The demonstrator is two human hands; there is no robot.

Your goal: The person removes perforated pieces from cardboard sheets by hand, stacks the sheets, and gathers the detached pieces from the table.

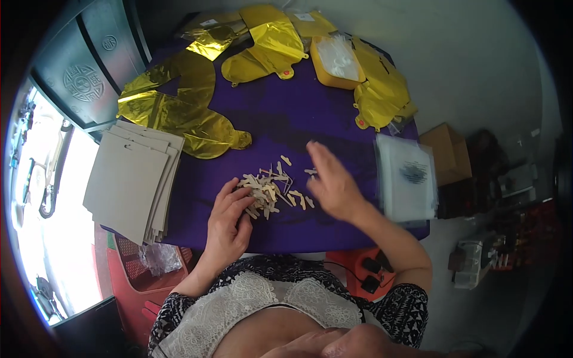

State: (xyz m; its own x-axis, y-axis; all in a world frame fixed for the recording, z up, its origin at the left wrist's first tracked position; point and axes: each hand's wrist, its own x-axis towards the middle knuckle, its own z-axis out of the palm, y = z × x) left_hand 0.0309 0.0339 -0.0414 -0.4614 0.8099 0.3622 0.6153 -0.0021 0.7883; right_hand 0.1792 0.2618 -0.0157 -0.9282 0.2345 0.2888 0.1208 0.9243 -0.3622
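A loose pile of small pale flat pieces point(262, 194) with notched ends lies on the purple tablecloth point(280, 128) in front of me. My left hand point(230, 218) rests at the pile's left edge, its fingers bent and apart, touching the pieces. Over the cloth to the right is my right hand point(336, 188), fingers stretched forward and slightly blurred, with nothing seen in it. A few scattered pieces point(300, 200) lie between the pile and that hand. Another small piece point(310, 172) sits beside its fingers, partly covered.
Grey cardboard sheets point(128, 173) are stacked at left. Gold foil balloons point(179, 101) lie along the back left, more point(382, 83) at back right. A yellow box point(337, 62) holds clear plastic. Clear plastic bags point(407, 179) lie at right, by a cardboard box point(447, 154).
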